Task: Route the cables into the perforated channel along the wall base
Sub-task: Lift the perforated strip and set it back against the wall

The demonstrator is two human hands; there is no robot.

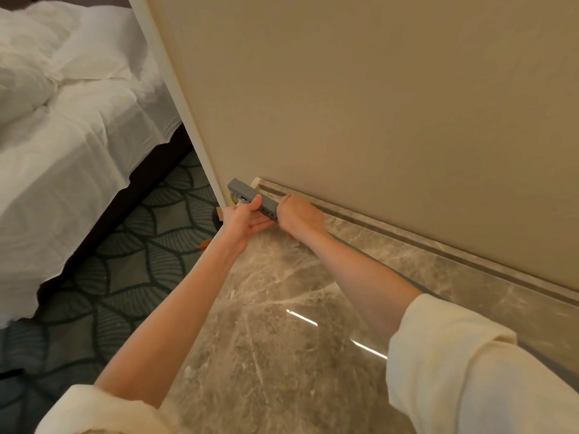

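At wall base, skirting corner: grey perforated channel (250, 196) against marble skirting (376, 220).
Left hand (247, 221): cupped under channel, thumb on top.
Right hand (299, 216): clenched over channel's near end.
Cables: cannot tell.

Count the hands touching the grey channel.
2: the left hand cups the grey channel from below near its middle; the right hand covers its right end.

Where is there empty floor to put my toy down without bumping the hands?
The shiny marble floor between the two arms is bare, and so is the strip along the baseboard to the right. It is crowded at the wall corner, where the left hand and right hand hold the grey channel.
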